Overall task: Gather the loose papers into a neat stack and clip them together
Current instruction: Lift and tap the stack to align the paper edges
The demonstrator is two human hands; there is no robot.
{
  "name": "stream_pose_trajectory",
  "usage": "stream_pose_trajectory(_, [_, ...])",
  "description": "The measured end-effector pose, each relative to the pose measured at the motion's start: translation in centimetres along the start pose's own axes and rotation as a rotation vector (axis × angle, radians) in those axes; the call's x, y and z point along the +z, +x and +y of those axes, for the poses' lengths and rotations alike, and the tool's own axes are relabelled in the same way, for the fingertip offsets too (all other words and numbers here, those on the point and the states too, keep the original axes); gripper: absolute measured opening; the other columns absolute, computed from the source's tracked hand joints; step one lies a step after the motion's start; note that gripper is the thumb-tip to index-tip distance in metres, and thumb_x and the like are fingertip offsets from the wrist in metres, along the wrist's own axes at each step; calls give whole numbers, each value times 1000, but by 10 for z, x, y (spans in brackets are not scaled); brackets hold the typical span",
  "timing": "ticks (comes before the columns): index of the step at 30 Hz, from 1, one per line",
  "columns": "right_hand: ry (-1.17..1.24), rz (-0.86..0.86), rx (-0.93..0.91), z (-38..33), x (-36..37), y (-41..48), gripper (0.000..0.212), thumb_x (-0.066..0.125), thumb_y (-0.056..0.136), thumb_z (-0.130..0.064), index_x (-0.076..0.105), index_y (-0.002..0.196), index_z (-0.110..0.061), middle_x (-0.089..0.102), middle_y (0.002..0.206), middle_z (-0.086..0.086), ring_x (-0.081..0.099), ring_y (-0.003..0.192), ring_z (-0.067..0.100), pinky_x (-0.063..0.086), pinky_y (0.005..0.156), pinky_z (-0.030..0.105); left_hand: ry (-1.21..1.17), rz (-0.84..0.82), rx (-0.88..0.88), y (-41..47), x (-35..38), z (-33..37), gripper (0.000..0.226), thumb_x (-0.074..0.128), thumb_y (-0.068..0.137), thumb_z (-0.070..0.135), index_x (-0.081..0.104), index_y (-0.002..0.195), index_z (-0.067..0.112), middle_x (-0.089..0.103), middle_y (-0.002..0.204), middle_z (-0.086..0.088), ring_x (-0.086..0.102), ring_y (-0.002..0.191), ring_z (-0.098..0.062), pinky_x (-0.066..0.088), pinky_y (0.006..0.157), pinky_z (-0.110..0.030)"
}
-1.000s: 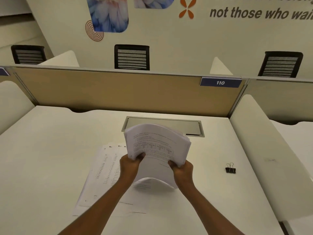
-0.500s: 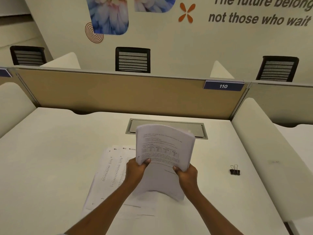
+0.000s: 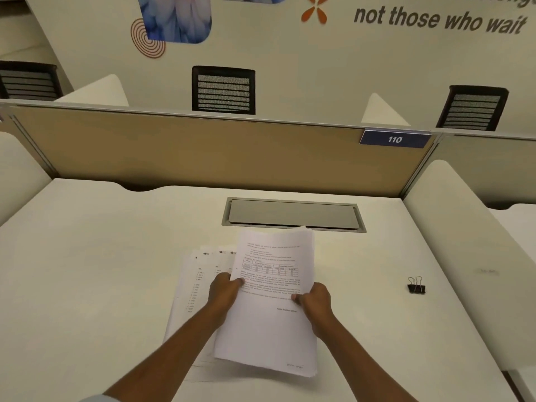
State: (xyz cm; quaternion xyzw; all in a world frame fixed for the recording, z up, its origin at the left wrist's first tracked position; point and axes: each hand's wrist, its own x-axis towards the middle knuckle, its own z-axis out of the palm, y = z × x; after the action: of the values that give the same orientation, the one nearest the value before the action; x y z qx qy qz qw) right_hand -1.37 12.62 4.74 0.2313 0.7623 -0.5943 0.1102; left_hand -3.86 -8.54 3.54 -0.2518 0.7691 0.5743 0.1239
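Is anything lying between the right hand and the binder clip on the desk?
Nothing visible. The binder clip sits alone on bare desk to the right of the right hand. That hand and the left hand are both gripping the paper stack, so one must let go first.

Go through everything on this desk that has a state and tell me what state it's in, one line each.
Held stack: flat, gripped on both side edges.
Left hand: grip shut on stack.
Right hand: grip shut on stack.
Loose sheets: fanned out, uncollected, partly under the stack.
Binder clip: unused, apart from papers.
Cable hatch: closed.
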Motion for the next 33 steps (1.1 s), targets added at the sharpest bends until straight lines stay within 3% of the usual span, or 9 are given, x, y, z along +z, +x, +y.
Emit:
stream_pose_trajectory(3, [-24,-7,29,3,10,3,23,68,73,4,61,81,-16,69,94,6,68,82,24,60,70,35,47,35,6,3,-2,-9,18,54,93,20,60,107,9,66,108,-8,62,88,-22,49,69,-30])
stream_pose_trajectory(7, [-76,-34,62,8,21,9,23,68,72,2,63,87,-15,69,93,4,68,81,23,60,69,34,188,65,56,6,-3,-22,20,52,95,20,57,110,9,63,109,-5,61,99,-25,49,81,-32])
stream_pose_trajectory(12, [-251,31,83,15,33,15,23,65,68,-6,65,91,-9,70,90,3,67,77,20,60,70,34,552,138,139,13,-5,-30,21,54,93,33,57,87,13,69,97,-7,63,88,-23,52,78,-34])
stream_pose_trajectory(14, [-315,73,92,18,40,18,17,60,69,-7,65,85,-10,69,88,4,65,75,21,58,68,33,737,183,157,17,-3,-31,28,53,93,38,63,100,14,68,104,-5,59,98,-23,50,82,-34])
stream_pose_trajectory(16, [-391,127,89,20,47,21,17,57,66,-12,64,81,-13,66,91,5,64,79,23,59,70,41,897,227,136,19,1,-30,34,52,92,42,64,112,17,62,115,-4,51,110,-26,44,89,-35])
stream_pose_trajectory(19, [-535,144,130,18,53,21,20,54,72,-13,63,91,-12,54,101,6,53,99,28,52,75,42,894,258,73,20,5,-32,32,54,91,40,64,114,20,51,127,-5,43,117,-28,40,92,-40])
stream_pose_trajectory(21, [-540,140,130,16,56,20,17,53,75,-10,60,90,-9,53,103,9,50,102,31,51,76,40,895,261,60,21,5,-34,32,54,91,39,63,114,20,49,128,-7,43,118,-29,40,92,-42])
stream_pose_trajectory(25, [-468,131,112,25,61,28,17,53,69,-11,60,84,-9,60,97,11,56,91,31,55,81,43,875,263,56,25,1,-36,35,54,92,39,60,118,18,50,127,-10,45,118,-29,43,93,-41])
stream_pose_trajectory(33, [-358,71,65,14,67,24,13,55,69,-3,59,81,-1,67,84,9,65,76,25,59,69,38,773,265,22,33,-10,-39,38,54,92,37,57,122,13,51,123,-13,50,113,-30,46,92,-39])
